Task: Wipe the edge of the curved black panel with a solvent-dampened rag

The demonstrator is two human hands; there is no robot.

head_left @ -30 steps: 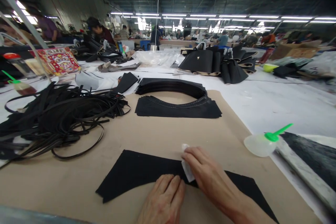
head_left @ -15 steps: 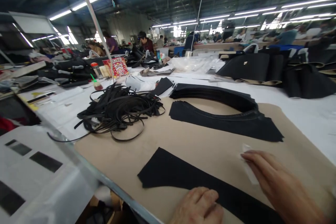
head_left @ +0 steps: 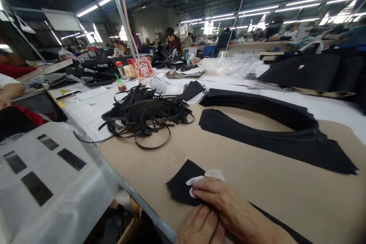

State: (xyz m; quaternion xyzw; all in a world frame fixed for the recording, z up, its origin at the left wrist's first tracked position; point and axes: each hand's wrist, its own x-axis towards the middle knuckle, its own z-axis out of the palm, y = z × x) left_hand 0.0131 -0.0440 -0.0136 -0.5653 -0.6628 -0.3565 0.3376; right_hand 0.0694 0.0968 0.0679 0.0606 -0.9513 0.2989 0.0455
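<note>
A long black fabric piece (head_left: 183, 183) lies flat on the tan board (head_left: 160, 162), its middle covered by my hands. My right hand (head_left: 225, 202) has its fingers closed on a crumpled white cloth or tissue (head_left: 195, 181), which touches the fabric near its wide left end. Just below it, my left hand (head_left: 200, 227) rests at the near edge of the fabric with its fingers curled together. What lies beneath those fingers is hidden.
Behind my hands lie stacked curved black pieces (head_left: 268, 143) and a tangle of black straps (head_left: 148, 112). Plastic sheeting (head_left: 71, 206) with dark rectangles hangs at the left, beyond the table edge (head_left: 137, 202). A person's arm (head_left: 11, 91) shows at far left.
My right hand has moved left with the white cloth, from the bare board onto the black fabric, beside my left hand. The view has turned left.
</note>
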